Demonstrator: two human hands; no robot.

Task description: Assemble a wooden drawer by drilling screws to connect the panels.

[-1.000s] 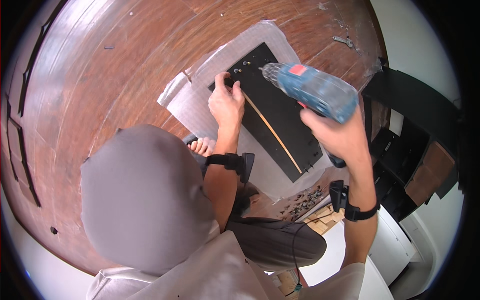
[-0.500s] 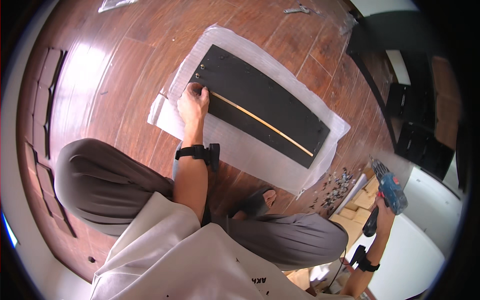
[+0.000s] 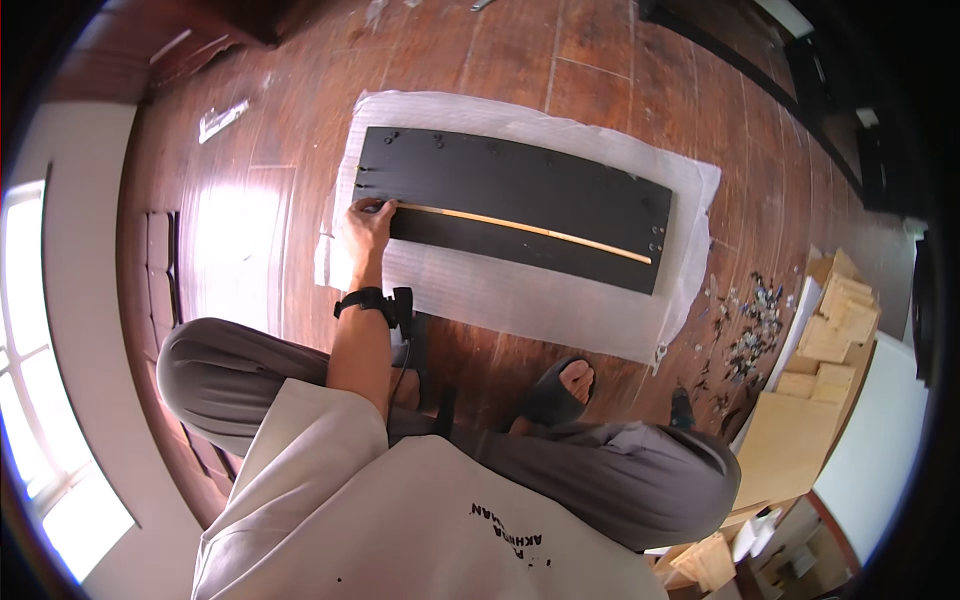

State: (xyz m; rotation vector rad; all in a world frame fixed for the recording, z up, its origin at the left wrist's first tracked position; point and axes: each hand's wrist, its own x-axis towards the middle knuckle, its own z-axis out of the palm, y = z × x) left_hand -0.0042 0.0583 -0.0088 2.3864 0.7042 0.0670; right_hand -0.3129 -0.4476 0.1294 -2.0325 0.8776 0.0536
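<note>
So just one of the two hands is in shot: the bare left hand, bent over the left end of one long flat black panel. Its fingertips are right at the near end of one thin pale wooden strip, but I can't tell if they're pinching it or just resting there. Right hand is out of view, so I can't say how it's held. One black wrist strap with a boxy black unit sits on the left wrist

The strip lies lengthwise along the panel, slightly slanted. I count two small pins at the panel's left edge and two dark round knobs near its far edge, plus a cluster of little round marks at the right end, too small to count for sure

Panel's on one white foam sheet that sticks out on all sides, all on the reddish-brown plank floor. Nearer in there are two legs in grey-brown trousers and one clear dark open-toed sandal on the right foot

Off to the right, one scattered pile of small mixed hardware, way too many bits to count, then at least four pale wooden pieces beside one big white board. Far left, one clear plastic scrap lies on the floor
</note>
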